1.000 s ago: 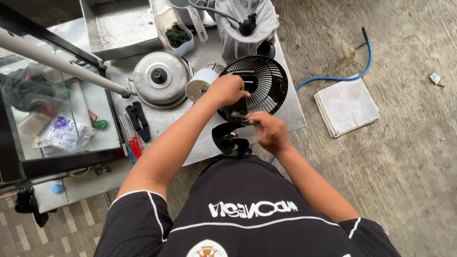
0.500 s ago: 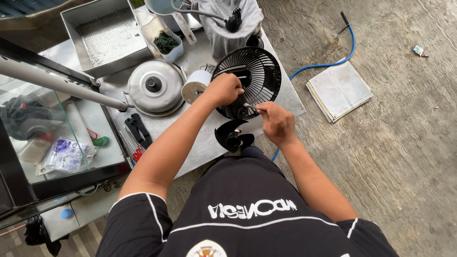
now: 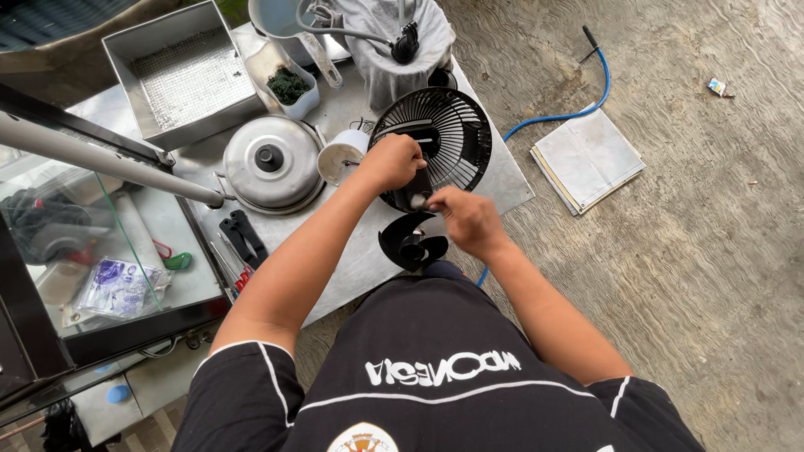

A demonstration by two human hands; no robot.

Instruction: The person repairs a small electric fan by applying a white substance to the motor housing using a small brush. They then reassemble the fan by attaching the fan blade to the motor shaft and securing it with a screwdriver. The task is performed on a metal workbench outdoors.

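On the bench, a pot lid is seen at the left. The fan grille is gripped by the left hand, fingers clamped on its hub. The right hand is closed on a small part, above the loose fan blade. The blade could be knocked off the bench edge by a slip.

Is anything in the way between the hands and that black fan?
Nothing visible is. The left hand already grips the black fan at its grille's near edge, and the right hand touches its base right beside it.
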